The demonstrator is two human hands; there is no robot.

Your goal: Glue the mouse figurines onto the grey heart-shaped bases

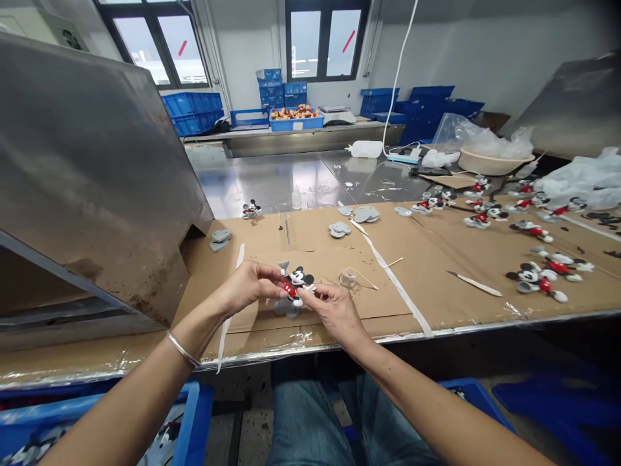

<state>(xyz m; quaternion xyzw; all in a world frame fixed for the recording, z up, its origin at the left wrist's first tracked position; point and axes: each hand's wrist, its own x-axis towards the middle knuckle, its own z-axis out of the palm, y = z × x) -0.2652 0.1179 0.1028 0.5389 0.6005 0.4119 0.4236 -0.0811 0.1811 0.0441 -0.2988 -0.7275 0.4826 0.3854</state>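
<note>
A small Mickey Mouse figurine (297, 279) with black ears and red shorts is held between both hands over the cardboard near the table's front edge. My left hand (252, 285) pinches it from the left, by a raised arm with a grey piece on top. On the other side, the fingers of my right hand (337, 310) close on its body and white glove. Grey flat pieces (287, 309) show just below the figurine; whether they touch it I cannot tell. Right of my hands stand a small clear cup (348, 278) and a thin wooden stick (366, 279).
Grey bases lie in piles at left (220, 239) and centre (339, 229). Several figurines (536, 281) cover the right side, near a white-handled knife (475, 283). A metal hood (92, 162) rises at left. Blue crates (191, 421) stand below the table edge.
</note>
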